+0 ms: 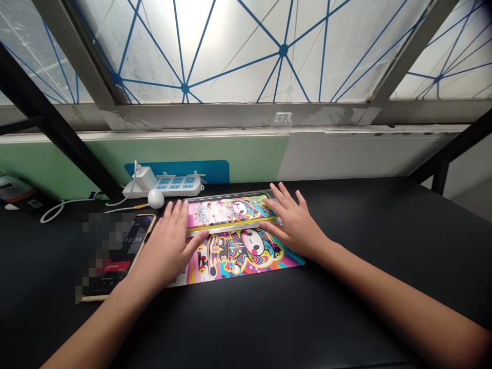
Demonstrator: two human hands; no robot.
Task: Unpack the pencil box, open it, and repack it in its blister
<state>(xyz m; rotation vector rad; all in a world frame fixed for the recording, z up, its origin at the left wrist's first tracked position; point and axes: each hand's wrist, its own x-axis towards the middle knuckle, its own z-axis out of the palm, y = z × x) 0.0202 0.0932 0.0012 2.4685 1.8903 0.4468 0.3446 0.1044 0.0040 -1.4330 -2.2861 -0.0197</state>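
A long colourful case (pixel 229 210) with cartoon pictures lies on the black table, resting on the far edge of a flat colourful cartoon sheet (pixel 246 252). My left hand (pixel 169 246) lies with fingers stretched out at the case's left end, thumb on the sheet. My right hand (pixel 295 221) is spread flat at the case's right end, fingertips touching its far right corner. Neither hand grips anything.
A phone (pixel 115 256) with a lit screen lies left of my left hand. Behind it are a white power strip (pixel 172 185) with a charger, a white round object (pixel 156 198) and cables. A green and grey wall panel and a window rise behind the black table (pixel 346 287).
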